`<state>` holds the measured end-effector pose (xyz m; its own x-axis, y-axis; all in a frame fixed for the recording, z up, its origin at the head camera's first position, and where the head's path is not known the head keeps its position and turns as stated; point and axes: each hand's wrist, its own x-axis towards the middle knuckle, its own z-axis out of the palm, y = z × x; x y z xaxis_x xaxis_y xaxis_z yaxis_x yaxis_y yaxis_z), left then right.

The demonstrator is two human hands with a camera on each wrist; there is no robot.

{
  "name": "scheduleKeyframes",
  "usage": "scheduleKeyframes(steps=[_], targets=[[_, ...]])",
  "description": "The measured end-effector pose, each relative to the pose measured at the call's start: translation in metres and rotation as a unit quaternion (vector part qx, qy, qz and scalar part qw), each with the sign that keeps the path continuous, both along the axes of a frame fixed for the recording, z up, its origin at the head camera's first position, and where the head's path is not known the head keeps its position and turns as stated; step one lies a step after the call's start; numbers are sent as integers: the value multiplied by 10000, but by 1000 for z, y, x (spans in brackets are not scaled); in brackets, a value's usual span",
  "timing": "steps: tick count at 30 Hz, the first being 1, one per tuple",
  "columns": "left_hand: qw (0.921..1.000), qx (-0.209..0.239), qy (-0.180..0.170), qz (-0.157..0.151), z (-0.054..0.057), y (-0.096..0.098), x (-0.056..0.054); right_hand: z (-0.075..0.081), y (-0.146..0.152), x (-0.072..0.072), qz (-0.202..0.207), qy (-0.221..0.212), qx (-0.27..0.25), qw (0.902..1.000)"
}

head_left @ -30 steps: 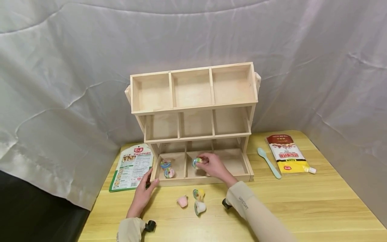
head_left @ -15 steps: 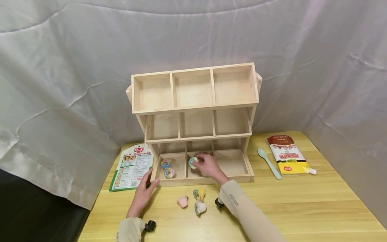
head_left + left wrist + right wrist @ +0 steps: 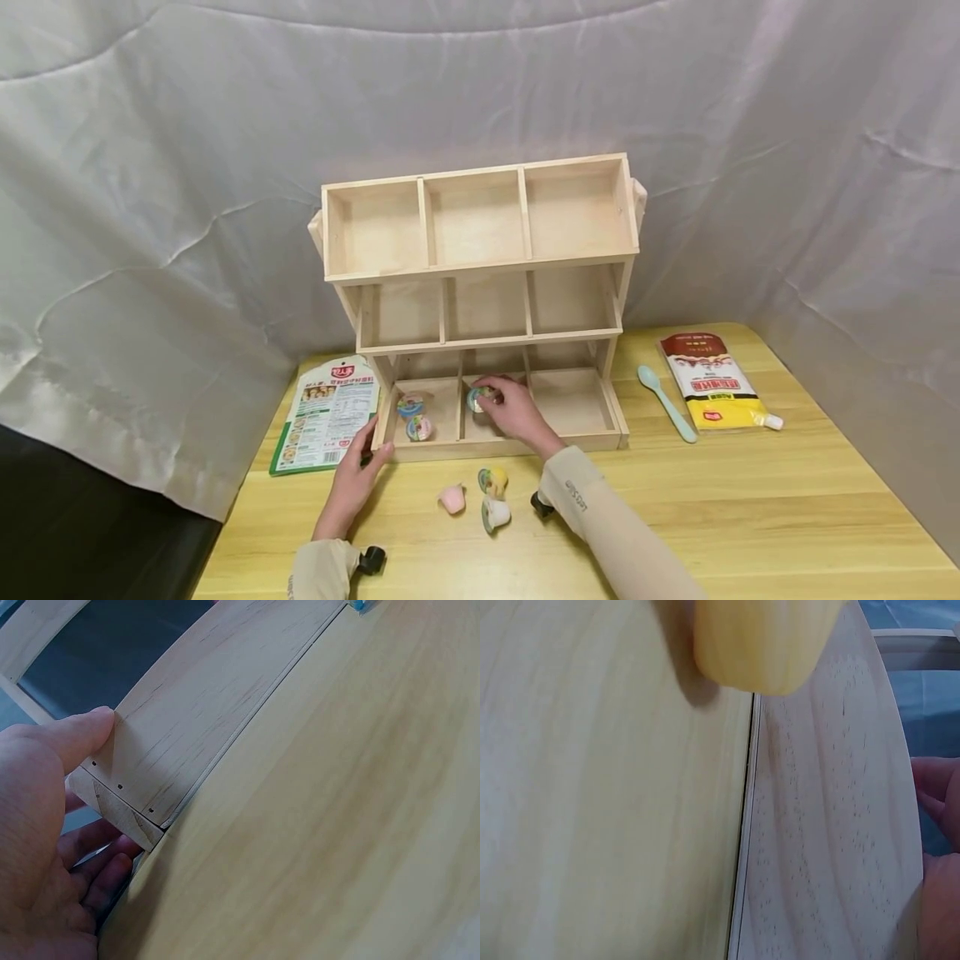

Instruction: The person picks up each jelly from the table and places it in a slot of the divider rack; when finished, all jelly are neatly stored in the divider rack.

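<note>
My right hand [image 3: 517,412] pinches a small jelly cup [image 3: 476,400] with a green-and-blue printed lid, inside the bottom middle compartment of a wooden three-tier rack [image 3: 480,452]. In the right wrist view that hand [image 3: 939,817] reaches behind the front board; its fingertips and the cup are hidden. My left hand [image 3: 351,485] grips the rack's front left corner, with the thumb on the board and the fingers round the side. A blue-lidded jelly cup [image 3: 409,405] and a pink-lidded one [image 3: 418,428] lie in the bottom left compartment.
On the table before the rack lie a pink jelly cup [image 3: 452,499], a yellow one [image 3: 495,481] and a white one [image 3: 497,513]. A flat white-and-green packet [image 3: 322,412] lies left. A pale green spoon [image 3: 667,403] and a spouted pouch [image 3: 712,383] lie right.
My right hand has shifted slightly left and lowered the jelly cup further into the bottom middle compartment. The left hand has kept its hold on the rack's corner.
</note>
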<state>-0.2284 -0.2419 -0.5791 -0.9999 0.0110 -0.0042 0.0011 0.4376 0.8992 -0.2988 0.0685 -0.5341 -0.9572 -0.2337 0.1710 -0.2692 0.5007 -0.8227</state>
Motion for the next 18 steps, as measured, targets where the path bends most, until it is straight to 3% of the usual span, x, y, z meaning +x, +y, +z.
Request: scheduleKeyframes(steps=[7, 18], targets=[[10000, -3, -29, -15, -1, -1, 0, -2, -3, -1, 124, -103, -96, 9998], [9999, -117, 16, 60, -2, 2, -2, -3, -8, -1, 65, 60, 653, 9978]])
